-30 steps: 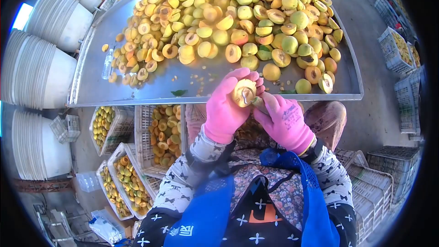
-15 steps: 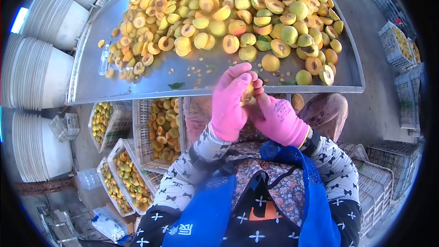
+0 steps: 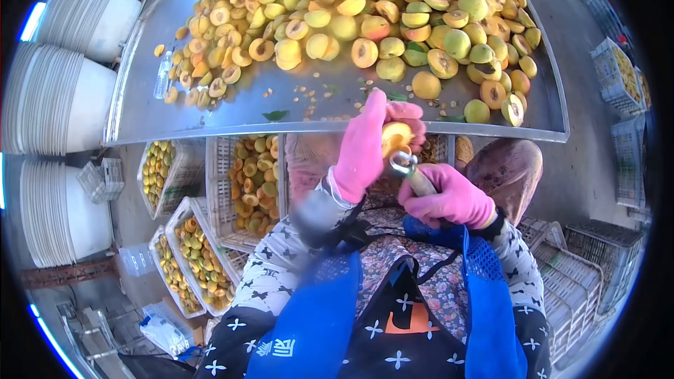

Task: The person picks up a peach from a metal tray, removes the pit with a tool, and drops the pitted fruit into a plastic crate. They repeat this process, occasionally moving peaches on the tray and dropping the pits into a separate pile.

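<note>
My left hand (image 3: 363, 147), in a pink glove, is closed around a yellow peach half (image 3: 397, 138), its cut side turned toward my right hand. A fruit pitting tool (image 3: 420, 181) with a ring-shaped metal head and a pale handle is gripped in my right hand (image 3: 453, 198), also gloved in pink. The metal ring sits right at the lower edge of the peach half. Both hands are in front of my body, near the front edge of the metal table (image 3: 232, 128). On that table lies a large heap of halved and whole peaches (image 3: 344, 27).
Loose pits (image 3: 309, 95), a green leaf (image 3: 275, 116) and a plastic bottle (image 3: 163, 76) lie on the table. Below left stand crates of peaches (image 3: 203, 256) and an open crate (image 3: 221, 189). White tub stacks (image 3: 63, 98) line the left; more crates (image 3: 572, 288) stand right.
My right hand has drawn down and away from the fruit, bringing the pitting tool into view. The left hand has turned, showing the peach half's cut side. The view has shifted slightly.
</note>
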A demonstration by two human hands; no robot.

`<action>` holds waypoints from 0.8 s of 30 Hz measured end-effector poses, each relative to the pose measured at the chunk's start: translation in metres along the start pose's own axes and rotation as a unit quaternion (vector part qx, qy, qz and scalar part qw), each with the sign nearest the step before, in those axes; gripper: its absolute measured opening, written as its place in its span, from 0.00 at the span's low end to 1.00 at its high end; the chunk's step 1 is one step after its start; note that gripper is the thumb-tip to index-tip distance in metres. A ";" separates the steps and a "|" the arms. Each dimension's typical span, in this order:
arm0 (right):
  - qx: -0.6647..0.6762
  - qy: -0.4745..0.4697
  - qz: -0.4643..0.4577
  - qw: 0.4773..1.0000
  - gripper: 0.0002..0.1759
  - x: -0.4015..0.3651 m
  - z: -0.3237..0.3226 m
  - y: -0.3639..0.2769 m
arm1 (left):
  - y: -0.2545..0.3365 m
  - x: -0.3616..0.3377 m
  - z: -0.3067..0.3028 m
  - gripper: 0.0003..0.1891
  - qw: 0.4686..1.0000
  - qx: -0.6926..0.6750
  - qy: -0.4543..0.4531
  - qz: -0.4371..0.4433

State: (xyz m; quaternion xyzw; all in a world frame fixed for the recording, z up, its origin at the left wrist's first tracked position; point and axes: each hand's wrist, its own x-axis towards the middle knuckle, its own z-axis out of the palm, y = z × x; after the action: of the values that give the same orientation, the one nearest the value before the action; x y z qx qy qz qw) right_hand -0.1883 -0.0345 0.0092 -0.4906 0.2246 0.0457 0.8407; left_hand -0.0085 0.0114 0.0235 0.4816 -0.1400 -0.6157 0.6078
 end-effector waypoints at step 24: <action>-0.120 0.286 -0.001 0.951 0.13 0.001 -0.011 0.010 | 0.060 0.194 -0.184 0.32 0.478 0.795 0.099 0.360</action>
State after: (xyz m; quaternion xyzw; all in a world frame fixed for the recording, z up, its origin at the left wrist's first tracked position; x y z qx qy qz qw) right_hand -0.1943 -0.0385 -0.0039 -0.5802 0.4481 -0.0703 0.6765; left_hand 0.2078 -0.0973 -0.1043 0.7237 -0.6698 0.0833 0.1439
